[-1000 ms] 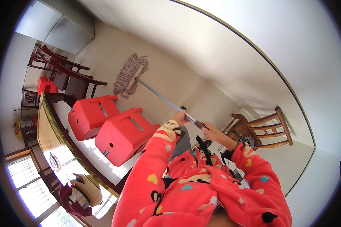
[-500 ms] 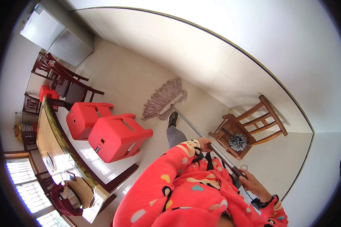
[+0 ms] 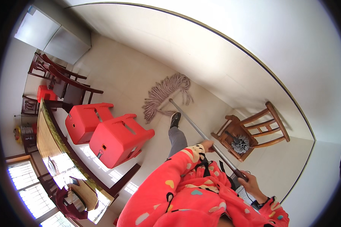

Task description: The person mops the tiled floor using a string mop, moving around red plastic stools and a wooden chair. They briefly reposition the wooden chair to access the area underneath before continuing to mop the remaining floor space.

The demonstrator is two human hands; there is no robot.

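A mop (image 3: 193, 126) with a long grey metal handle slants across the view, its dark grip at the lower right. My left hand (image 3: 207, 146) is closed around the handle partway down. Higher up, my right hand (image 3: 251, 185) wraps the dark grip near the handle's end. The mop head (image 3: 166, 90), a wide fan of greyish-pink strands, lies on the tiled floor (image 3: 121, 62) ahead of my shoe (image 3: 175, 120). Some strands spread toward the wall. Red patterned sleeves cover both my arms and partly hide the left hand.
Two red plastic stools (image 3: 119, 140) stand left of me, beside a long table (image 3: 49, 132) and dark wooden chairs (image 3: 70, 89). At right, a small wooden chair (image 3: 243, 130) by the wall holds a grey brush-like duster (image 3: 240, 144). A refrigerator (image 3: 60, 36) stands far left.
The mop head has shifted slightly up and right, and its strands now fan toward the wall. Both hands stay on the handle. The view has moved a little.
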